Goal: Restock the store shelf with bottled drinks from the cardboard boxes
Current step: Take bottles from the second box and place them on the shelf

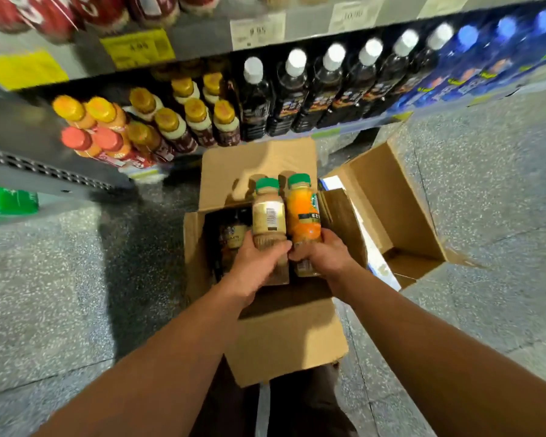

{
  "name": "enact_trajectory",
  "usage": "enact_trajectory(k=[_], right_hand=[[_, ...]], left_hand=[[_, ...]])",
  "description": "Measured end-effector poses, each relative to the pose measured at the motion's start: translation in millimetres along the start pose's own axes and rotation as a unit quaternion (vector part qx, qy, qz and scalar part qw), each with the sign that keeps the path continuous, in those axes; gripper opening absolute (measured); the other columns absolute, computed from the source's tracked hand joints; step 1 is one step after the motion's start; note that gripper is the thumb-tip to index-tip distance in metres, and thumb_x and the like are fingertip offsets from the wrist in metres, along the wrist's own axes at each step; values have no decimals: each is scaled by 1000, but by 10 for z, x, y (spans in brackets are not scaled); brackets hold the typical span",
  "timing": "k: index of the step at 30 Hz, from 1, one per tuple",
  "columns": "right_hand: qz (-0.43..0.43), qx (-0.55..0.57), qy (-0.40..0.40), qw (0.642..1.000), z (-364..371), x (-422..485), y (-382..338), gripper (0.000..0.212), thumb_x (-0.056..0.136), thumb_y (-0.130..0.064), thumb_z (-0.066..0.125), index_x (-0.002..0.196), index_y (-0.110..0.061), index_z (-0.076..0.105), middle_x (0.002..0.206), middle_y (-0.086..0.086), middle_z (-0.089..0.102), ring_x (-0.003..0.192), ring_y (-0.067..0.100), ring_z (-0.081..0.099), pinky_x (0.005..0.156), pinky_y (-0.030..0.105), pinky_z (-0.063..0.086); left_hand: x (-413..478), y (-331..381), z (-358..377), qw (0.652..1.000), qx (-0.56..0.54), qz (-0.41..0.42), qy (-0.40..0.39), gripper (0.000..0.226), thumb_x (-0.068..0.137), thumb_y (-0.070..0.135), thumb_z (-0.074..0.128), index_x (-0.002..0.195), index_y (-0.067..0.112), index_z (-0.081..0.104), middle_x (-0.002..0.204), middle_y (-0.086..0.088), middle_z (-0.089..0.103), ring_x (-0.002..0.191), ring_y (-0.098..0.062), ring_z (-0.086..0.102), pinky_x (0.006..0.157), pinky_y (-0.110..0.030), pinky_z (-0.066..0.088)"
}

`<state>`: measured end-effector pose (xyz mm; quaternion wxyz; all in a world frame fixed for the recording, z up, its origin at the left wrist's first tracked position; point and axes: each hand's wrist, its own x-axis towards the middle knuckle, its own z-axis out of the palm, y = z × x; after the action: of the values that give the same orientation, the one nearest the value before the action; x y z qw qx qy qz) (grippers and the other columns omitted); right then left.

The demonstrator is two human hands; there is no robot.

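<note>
L hand [259, 263] & R hand [319, 253] each have one bottle, side by side & touching, above the far half of the open brown cardboard box [193, 247] on the speckled grey floor [60, 263].

L grip: fingers + thumb curled round the lower body of the beige milky plastic bottle w/ green cap [268, 216]. R grip: same wrap, low on the orange juice plastic bottle w/ green cap [303, 216]. Both grips closed tight round the bottles, nothing else in either hand.

Key relation: both long axes run away from the person, caps toward the shelf, bases at the grips. The grey metal store shelf [199, 42] lies straight ahead of the caps, past the box's far flap. So prob. a forward reach, then tip upright so bases land on the shelf board.

L hand is nearer the yellow-capped brown bottles [199, 121]; R hand is nearer the white-capped black bottles [297, 96]. No green-capped row seen on the shelf, so the right slot is unclear.

At least one dark bottle [234, 234] lies in the box, at its L wall. A second open cardboard box [401, 197] sits just to the R.
</note>
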<state>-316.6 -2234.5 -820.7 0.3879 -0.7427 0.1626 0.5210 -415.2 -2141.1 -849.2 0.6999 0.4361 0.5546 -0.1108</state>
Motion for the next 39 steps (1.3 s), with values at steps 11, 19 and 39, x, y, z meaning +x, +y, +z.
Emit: enact_trajectory(k=[11, 19, 39], right_hand=[[-175, 30, 4, 984, -70, -1384, -649, 58, 65, 16, 70, 112, -10, 51, 111, 20, 65, 102, 35, 63, 90, 49, 51], [-273, -9, 24, 962, -424, -2365, -558, 54, 62, 4, 78, 99, -24, 48, 91, 2, 63, 80, 18, 62, 72, 31, 51], [-424, -43, 12, 904, -925, -4628, -408, 56, 67, -5, 77, 114, -17, 49, 92, 1, 60, 75, 13, 59, 55, 22, 41]], left_hand=[[-1174, 979, -130, 990, -96, 103, -17, 23, 76, 25, 75, 92, 28, 60, 82, 6, 71, 73, -12, 69, 54, -23, 50], [-2400, 979, 62, 981, -78, 173, 22, 31, 92, 34, 50, 120, 22, 49, 113, -6, 58, 98, -23, 57, 83, -35, 47], [-4991, 1108, 241, 921, -84, 378, 34, 47, 78, 36, 73, 117, 26, 49, 112, -7, 62, 106, -29, 58, 97, -53, 44]])
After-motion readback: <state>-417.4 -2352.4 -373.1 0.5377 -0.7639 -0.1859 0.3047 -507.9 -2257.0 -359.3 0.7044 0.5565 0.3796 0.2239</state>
